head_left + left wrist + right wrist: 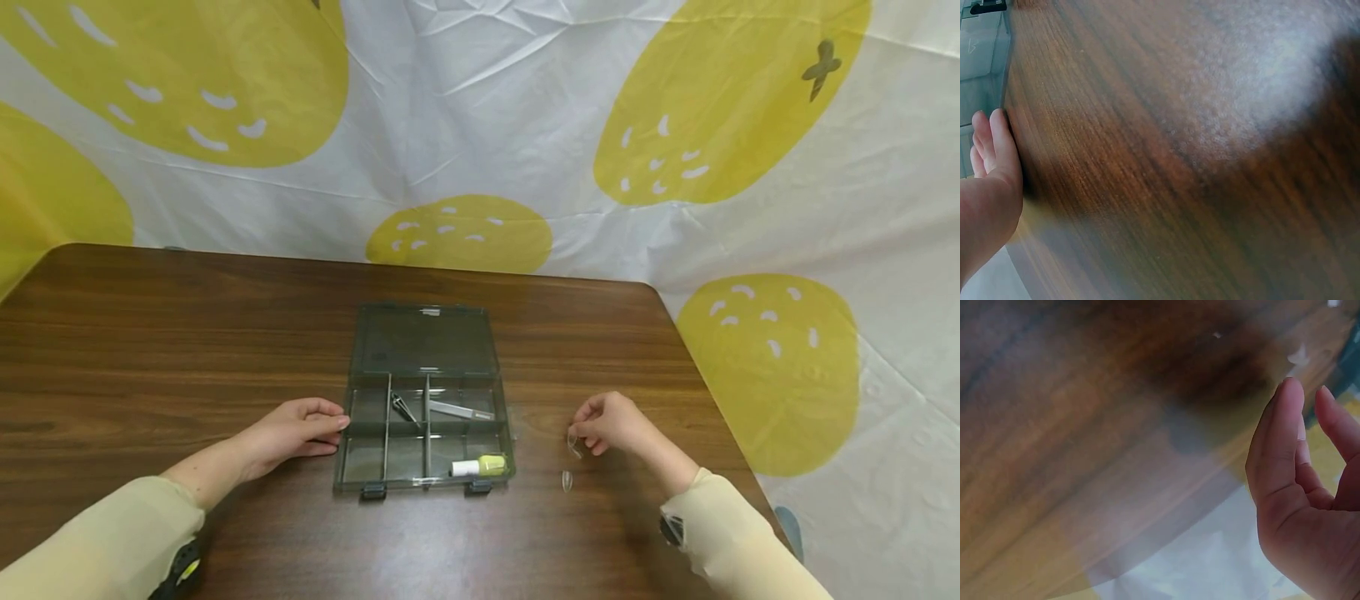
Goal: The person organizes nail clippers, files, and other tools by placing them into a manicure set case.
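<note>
My left hand [296,429] rests with lightly bent fingers against the left wall of a dark see-through compartment box [367,457], its lid folded back flat. Inside the box lie a small metal clipper [403,408], a pale grey nail file [459,410] and a yellow-green nail polish bottle [491,465] with a white cap. To the right of the box, my right hand [611,423] hangs low over the table with bent fingers, pinching a clear false nail tip [575,450] at the fingertips. A second clear nail tip [567,481] lies on the table just nearer.
The brown wooden table [187,333] has a rounded far right corner. A white cloth [480,150] with yellow fruit prints hangs behind it and along the right side. Two dark latches [373,491] stick out from the box's front edge.
</note>
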The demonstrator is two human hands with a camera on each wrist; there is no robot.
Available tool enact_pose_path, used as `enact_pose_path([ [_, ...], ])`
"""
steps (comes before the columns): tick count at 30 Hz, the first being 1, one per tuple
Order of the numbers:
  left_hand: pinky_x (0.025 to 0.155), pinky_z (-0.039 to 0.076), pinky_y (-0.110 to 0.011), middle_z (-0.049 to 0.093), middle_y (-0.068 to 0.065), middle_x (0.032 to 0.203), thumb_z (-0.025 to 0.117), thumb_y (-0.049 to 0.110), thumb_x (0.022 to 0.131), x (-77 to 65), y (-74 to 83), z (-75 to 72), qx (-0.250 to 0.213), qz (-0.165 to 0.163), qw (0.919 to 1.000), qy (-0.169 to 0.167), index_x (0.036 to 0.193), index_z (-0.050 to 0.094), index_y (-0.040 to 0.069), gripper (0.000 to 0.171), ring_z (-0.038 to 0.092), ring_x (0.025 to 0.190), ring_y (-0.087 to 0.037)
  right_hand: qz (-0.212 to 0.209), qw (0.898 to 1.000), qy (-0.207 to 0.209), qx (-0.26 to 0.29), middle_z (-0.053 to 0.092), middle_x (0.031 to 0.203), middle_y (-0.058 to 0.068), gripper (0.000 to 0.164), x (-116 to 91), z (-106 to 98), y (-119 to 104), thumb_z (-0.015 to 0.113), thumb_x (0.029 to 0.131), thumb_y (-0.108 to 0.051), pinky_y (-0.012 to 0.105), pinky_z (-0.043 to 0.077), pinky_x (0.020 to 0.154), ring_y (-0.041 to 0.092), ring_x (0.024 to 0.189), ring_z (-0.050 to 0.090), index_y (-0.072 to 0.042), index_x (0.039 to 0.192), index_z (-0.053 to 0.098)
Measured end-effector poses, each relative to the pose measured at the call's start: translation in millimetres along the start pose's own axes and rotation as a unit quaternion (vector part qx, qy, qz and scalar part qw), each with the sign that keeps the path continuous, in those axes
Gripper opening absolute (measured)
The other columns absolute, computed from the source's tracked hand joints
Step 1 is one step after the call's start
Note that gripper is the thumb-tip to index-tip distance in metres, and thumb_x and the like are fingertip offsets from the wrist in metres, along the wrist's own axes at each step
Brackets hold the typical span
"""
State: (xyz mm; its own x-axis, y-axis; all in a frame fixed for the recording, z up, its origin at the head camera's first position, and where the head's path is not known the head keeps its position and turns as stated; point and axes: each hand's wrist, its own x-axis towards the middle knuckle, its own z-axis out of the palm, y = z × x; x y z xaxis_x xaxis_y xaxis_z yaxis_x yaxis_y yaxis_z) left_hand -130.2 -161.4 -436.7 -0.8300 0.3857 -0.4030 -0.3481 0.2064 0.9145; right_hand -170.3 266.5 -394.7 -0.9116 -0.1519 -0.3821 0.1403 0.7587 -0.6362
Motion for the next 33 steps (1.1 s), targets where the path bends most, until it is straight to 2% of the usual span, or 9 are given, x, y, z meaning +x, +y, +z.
enact_pose_path([
  [12, 0.087, 0.054, -0.029, 0.059, -0.010, 0.109, 0.053, 0.022, 0.095, -0.7, 1.5, 0.8, 0.000, -0.003, 1.0000, 0.002, 0.128, 0.036, -0.014, 0.051, 0.058, 0.092, -0.011, 0.004, 0.999, 0.022, -0.030, 0.059, 0.059, 0.002, 0.007, 6, 14, -1, 0.070, 0.076, 0.001, 0.025, 0.054, 0.049, 0.009, 0.051, 0.055, 0.004, 0.078, 0.064],
  [15, 0.086, 0.054, -0.030, 0.059, -0.010, 0.109, 0.053, 0.021, 0.096, -0.9, 1.1, 0.6, 0.001, 0.000, 1.0000, -0.001, 0.128, 0.036, -0.014, 0.051, 0.058, 0.092, -0.011, 0.003, 1.000, 0.017, -0.011, 0.060, 0.060, 0.002, 0.006, 8, 14, -1, 0.069, 0.076, 0.004, 0.026, 0.055, 0.050, 0.009, 0.051, 0.056, 0.006, 0.080, 0.065],
  [23, 0.087, 0.054, -0.030, 0.059, -0.009, 0.109, 0.053, 0.021, 0.096, 0.4, 0.4, 0.3, 0.001, -0.003, 1.0000, 0.002, 0.127, 0.036, -0.014, 0.050, 0.059, 0.092, -0.011, 0.004, 0.996, -0.040, 0.078, 0.067, 0.070, 0.005, 0.017, 14, 8, 0, 0.063, 0.081, 0.006, 0.029, 0.058, 0.059, 0.008, 0.057, 0.058, 0.017, 0.094, 0.062],
  [33, 0.086, 0.054, -0.030, 0.059, -0.007, 0.105, 0.053, 0.020, 0.095, 1.0, 1.3, 0.9, -0.005, -0.003, 1.0000, 0.003, 0.126, 0.037, -0.014, 0.048, 0.058, 0.090, -0.011, 0.008, 0.986, -0.082, 0.146, 0.063, 0.068, 0.001, 0.023, 14, 0, -11, 0.062, 0.083, 0.004, 0.026, 0.058, 0.062, 0.009, 0.060, 0.061, 0.018, 0.101, 0.057],
])
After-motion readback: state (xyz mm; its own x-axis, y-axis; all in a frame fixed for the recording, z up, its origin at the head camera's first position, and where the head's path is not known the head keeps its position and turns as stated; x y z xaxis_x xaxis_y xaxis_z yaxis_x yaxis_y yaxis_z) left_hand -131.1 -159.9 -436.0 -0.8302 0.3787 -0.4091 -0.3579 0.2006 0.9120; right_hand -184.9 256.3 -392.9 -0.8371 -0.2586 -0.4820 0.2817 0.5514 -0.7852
